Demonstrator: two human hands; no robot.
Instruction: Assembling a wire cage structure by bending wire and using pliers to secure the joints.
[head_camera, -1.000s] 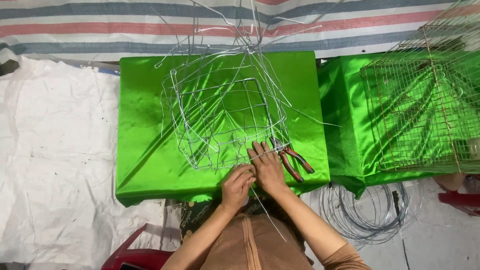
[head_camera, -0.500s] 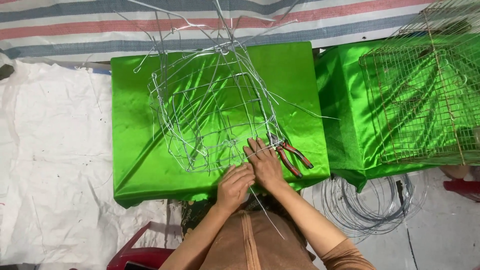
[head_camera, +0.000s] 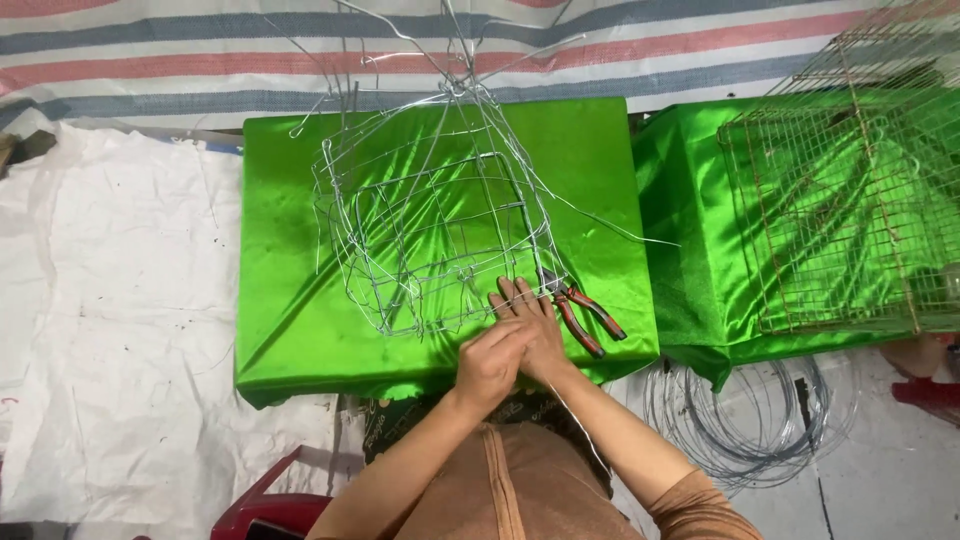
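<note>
A half-built frame of bent silver wire (head_camera: 430, 240) rests on a table draped in shiny green cloth (head_camera: 290, 300), its loose wire ends sticking up at the far side. Both hands work at the frame's near right corner. My right hand (head_camera: 530, 320) lies over the frame's bottom edge, fingers pressed on the wire. My left hand (head_camera: 490, 365) is curled just behind it, closed on a thin loose wire (head_camera: 580, 425) that trails back over my right arm. Red-handled pliers (head_camera: 590, 322) lie on the cloth, just right of my right hand.
A rusty mesh cage (head_camera: 840, 200) sits on a second green-draped table (head_camera: 690, 250) to the right. Coils of wire (head_camera: 750, 425) lie on the floor below it. White sheeting (head_camera: 110, 330) covers the floor at left, a striped tarp (head_camera: 650, 50) lies beyond, and a red stool (head_camera: 265, 500) is under me.
Both hands stay at the frame's near right corner with small finger movements. The view has shifted a little; the pliers and frame keep their places.
</note>
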